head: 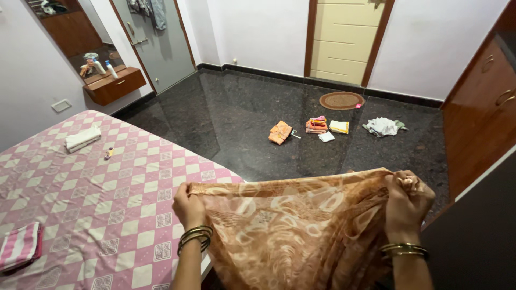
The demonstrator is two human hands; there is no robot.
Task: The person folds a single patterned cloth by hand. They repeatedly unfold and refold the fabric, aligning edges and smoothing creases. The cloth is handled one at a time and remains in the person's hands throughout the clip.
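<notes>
Two hands hold one orange patterned cloth (290, 231) stretched just beside the bed (97, 182), over its near corner and the dark floor (242, 118). Your left hand (188, 207) has a closed grip on the cloth's edge nearest the bed; your right hand (407, 201) pinches the bunched far edge. On the bed lie a folded white towel (82, 138) and a pink striped cloth (19, 247). Small folded cloths (317, 127) lie on the floor well beyond the bed.

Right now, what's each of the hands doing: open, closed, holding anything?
Left hand: closed, gripping the left top edge of the orange patterned cloth.
Right hand: closed, bunching the same cloth's right top edge.
</notes>
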